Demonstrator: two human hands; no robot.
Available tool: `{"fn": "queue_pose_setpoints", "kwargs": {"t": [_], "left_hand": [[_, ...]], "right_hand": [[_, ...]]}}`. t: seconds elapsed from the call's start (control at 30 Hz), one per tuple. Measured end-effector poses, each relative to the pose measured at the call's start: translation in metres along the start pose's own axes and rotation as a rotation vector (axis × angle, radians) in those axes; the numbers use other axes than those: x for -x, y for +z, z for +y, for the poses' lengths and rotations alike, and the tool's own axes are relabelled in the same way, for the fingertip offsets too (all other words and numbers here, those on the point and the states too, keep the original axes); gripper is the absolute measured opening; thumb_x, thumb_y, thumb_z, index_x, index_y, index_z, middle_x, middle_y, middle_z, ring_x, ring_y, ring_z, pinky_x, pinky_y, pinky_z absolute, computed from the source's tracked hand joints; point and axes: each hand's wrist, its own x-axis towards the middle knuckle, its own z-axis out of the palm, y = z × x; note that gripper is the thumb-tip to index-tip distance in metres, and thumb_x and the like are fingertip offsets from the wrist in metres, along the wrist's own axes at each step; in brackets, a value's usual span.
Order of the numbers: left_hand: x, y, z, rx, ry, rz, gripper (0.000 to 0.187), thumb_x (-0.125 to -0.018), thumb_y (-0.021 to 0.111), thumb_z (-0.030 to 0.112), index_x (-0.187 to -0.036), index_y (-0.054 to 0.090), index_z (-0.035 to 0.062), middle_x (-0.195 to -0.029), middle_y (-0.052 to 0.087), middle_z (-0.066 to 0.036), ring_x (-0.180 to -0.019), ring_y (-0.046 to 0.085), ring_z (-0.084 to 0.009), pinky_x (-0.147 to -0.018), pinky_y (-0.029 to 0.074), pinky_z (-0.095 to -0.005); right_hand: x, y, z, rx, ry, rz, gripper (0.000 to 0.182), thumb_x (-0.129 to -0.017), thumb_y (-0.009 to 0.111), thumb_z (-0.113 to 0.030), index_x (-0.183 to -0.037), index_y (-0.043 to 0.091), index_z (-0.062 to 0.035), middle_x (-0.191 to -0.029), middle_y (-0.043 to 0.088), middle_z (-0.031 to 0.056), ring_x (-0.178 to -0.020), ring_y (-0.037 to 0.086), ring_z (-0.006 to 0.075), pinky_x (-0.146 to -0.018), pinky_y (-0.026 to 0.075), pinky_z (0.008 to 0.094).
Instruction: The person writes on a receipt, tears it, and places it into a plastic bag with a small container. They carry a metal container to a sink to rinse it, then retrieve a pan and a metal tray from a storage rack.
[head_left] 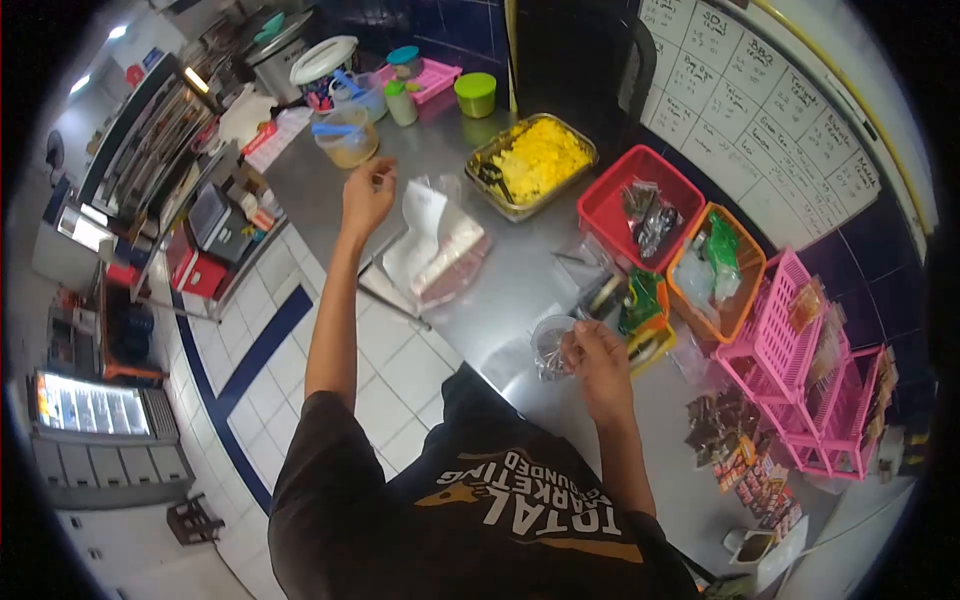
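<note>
My right hand (600, 360) pinches the side of a small clear plastic bag (551, 350) with a rounded mouth, held above the counter's front edge; what is inside is hard to make out. My left hand (370, 190) is raised over the counter's left part, fingers bent and apart, with nothing seen in them. Just beyond it stands a clear tub (350, 153) of brownish contents, a blue-handled utensil (335, 129) across its top. Between my hands lies a clear plastic pack (450, 260) with a white paper sheet (424, 215) on it.
A metal tray (520, 210) of yellow food sits at the back. Red (625, 185) and orange (745, 290) baskets hold packets, beside a pink rack (790, 380). Sachets (765, 485) lie at right. A green-lidded jar (475, 95) stands near the wall.
</note>
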Motion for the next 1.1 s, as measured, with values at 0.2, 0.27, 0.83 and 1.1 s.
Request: {"fn": "queue_pose_setpoints", "kwargs": {"t": [0.2,0.27,0.83,1.1], "left_hand": [[-0.078,0.021,-0.089,0.540,-0.081,-1.006,0.036,-0.087,0.060,0.008,-0.124,0.059,0.0030,-0.110,0.066,-0.004,-0.100,0.060,-0.0122,-0.090,0.046,-0.0282],[-0.075,0.034,-0.106,0.569,-0.078,-1.188,0.035,-0.088,0.060,0.006,-0.123,0.059,0.0023,-0.111,0.066,-0.003,-0.101,0.059,-0.0104,-0.089,0.046,-0.0261],[-0.058,0.019,-0.030,0.415,-0.055,-1.025,0.009,-0.086,0.065,0.009,-0.085,0.067,-0.0001,-0.075,0.064,-0.001,-0.073,0.057,-0.0086,-0.070,0.046,-0.0243],[-0.063,-0.002,-0.016,0.323,0.344,-1.167,0.024,-0.077,0.065,0.001,-0.100,0.061,0.0005,-0.082,0.062,-0.009,-0.077,0.060,-0.0186,-0.068,0.047,-0.0310]], "right_hand": [[-0.103,0.053,0.039,0.243,-0.165,0.121,0.010,-0.093,0.060,-0.013,-0.093,0.053,-0.0060,-0.094,0.067,0.0093,-0.079,0.062,0.0124,-0.071,0.050,0.0264],[-0.137,0.069,0.059,0.231,-0.244,0.108,0.013,-0.091,0.062,-0.007,-0.099,0.053,-0.0018,-0.098,0.067,0.0107,-0.088,0.064,0.0142,-0.077,0.052,0.0279],[-0.207,0.136,0.082,0.205,-0.451,0.199,0.021,-0.084,0.063,0.005,-0.094,0.047,-0.0051,-0.088,0.058,0.0028,-0.080,0.058,0.0087,-0.070,0.050,0.0240],[-0.182,0.156,0.087,0.292,-0.662,0.341,0.020,-0.089,0.060,0.002,-0.090,0.042,-0.0044,-0.084,0.054,0.0016,-0.076,0.052,0.0057,-0.067,0.047,0.0214]]}}
